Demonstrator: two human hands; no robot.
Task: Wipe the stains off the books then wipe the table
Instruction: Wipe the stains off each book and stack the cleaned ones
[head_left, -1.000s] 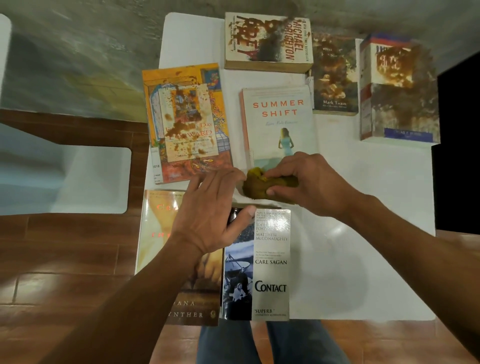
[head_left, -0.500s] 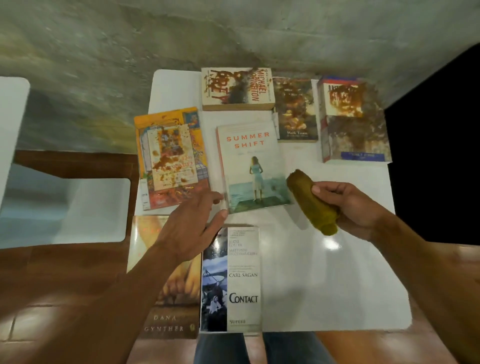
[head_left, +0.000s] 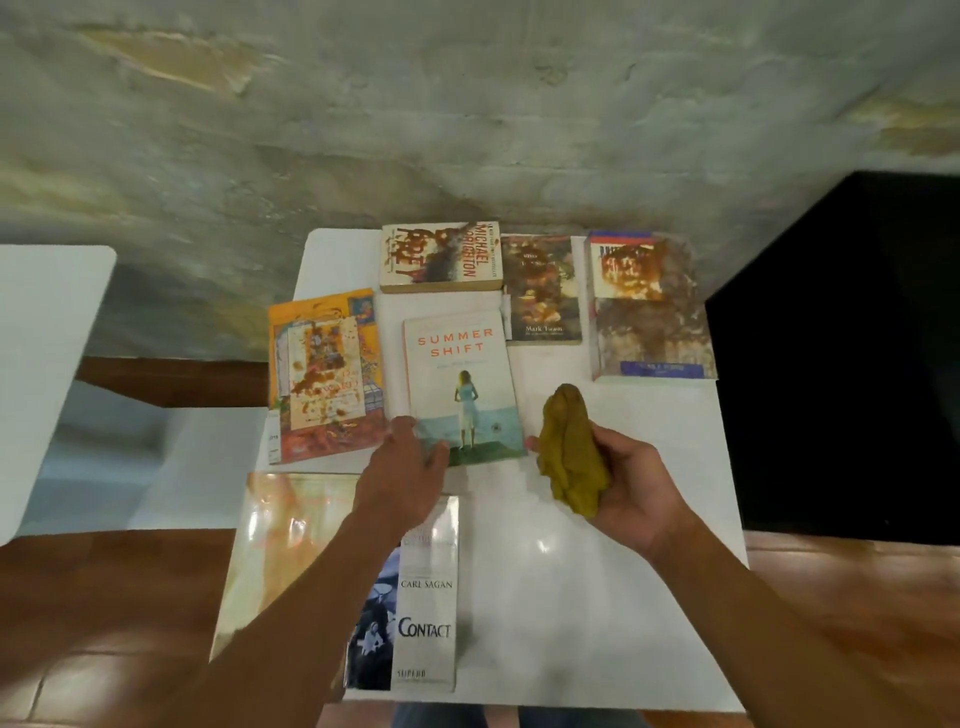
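Several books lie on a white table. My right hand grips a bunched olive-yellow cloth, lifted off the table right of the clean "Summer Shift" book. My left hand rests with straight fingers on that book's near left corner. Brown stains cover the orange book, the Michael Crichton book, the Mark Twain book and the thick book at the far right. "Contact" and a glossy book lie near me, partly under my left arm.
A rough concrete wall stands behind the table. A dark object flanks the table's right edge. White furniture sits at the left over a brown tiled floor. Bare tabletop lies to the near right.
My right hand lifted the cloth off the "Summer Shift" book and drew it right, turning it upright. My left hand shifted onto that book's near corner. The view tilted up.
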